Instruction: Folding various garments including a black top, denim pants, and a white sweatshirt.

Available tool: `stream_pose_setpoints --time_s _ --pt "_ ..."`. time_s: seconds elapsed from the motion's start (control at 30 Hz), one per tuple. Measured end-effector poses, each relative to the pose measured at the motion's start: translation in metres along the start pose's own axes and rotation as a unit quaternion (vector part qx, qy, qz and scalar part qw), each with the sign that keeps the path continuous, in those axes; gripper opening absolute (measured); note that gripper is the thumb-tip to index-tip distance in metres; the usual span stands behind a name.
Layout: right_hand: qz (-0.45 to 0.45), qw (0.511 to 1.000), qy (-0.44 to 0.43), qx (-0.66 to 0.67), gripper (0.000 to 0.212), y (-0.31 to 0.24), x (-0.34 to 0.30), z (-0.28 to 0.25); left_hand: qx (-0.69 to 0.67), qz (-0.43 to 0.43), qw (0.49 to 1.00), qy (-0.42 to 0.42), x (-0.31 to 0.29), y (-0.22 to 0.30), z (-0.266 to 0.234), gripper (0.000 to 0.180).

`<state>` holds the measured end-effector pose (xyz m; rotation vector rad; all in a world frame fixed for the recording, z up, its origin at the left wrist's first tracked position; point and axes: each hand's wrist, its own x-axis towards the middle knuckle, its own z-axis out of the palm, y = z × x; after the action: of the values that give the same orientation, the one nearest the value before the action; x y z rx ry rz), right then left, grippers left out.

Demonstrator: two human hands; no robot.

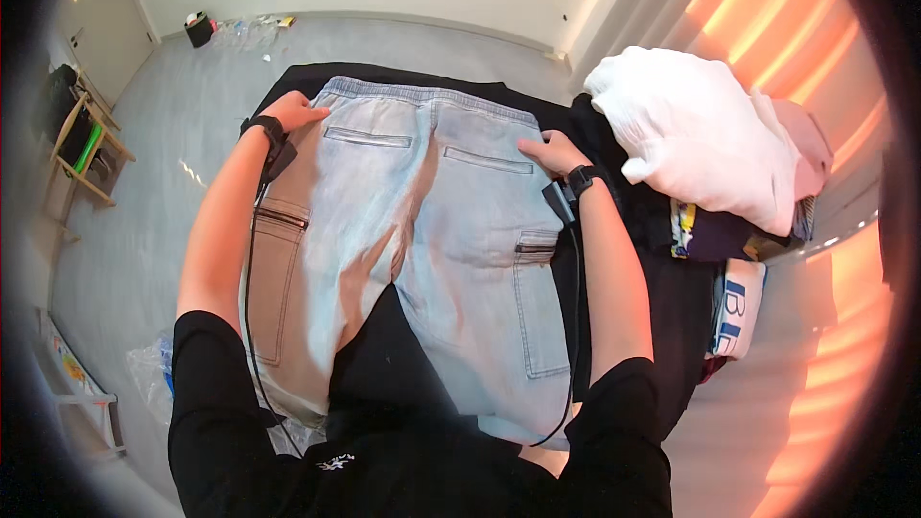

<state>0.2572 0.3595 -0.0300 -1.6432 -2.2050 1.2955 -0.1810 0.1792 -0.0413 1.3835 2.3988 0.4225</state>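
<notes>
Light blue denim cargo pants (369, 192) lie spread out on a black-covered surface, back side up, with the elastic waistband away from me and the legs toward me. My left hand (295, 112) grips their left side just below the waistband. On the opposite edge, my right hand (559, 155) pinches the fabric a little lower, its thumb on top and the other fingers mostly hidden beneath. Zipped side pockets show on both legs. Black wrist straps with small devices and cables sit on both my wrists.
The black cover (384, 355) shows between the pant legs. A white garment (686, 125) tops a clothes pile at the right, with a folded white item (741, 307) nearer me. A wooden rack (91, 149) stands at the left; a black bin (199, 31) stands by the far wall.
</notes>
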Motion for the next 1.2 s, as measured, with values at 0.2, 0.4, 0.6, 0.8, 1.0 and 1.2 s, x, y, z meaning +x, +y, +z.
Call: stream_pose_setpoints --time_s 0.2,0.4,0.6,0.8,1.0,1.2 --pt "-0.226 0.951 0.092 0.191 0.03 0.01 0.034 0.001 -0.208 0.091 0.97 0.084 0.012 -0.014 -0.008 0.038" --pt "-0.243 0.932 0.203 0.177 0.04 -0.01 0.071 -0.016 -0.257 0.163 0.936 0.179 0.031 -0.008 -0.024 0.032" --pt "-0.123 0.958 0.257 -0.034 0.048 0.01 0.069 0.012 0.027 0.021 0.994 0.106 0.031 -0.027 -0.001 0.032" --pt "-0.247 0.951 0.18 -0.048 0.041 0.014 0.008 -0.001 -0.014 0.137 0.985 0.099 -0.004 -0.022 -0.029 0.027" --pt "-0.389 0.911 0.11 0.08 0.025 -0.029 -0.106 0.024 -0.039 0.228 0.968 -0.096 -0.144 0.092 -0.002 0.028" --pt "-0.406 0.873 0.01 0.27 0.021 -0.048 -0.232 0.077 -0.001 0.176 0.973 -0.147 -0.272 0.08 0.041 0.033"
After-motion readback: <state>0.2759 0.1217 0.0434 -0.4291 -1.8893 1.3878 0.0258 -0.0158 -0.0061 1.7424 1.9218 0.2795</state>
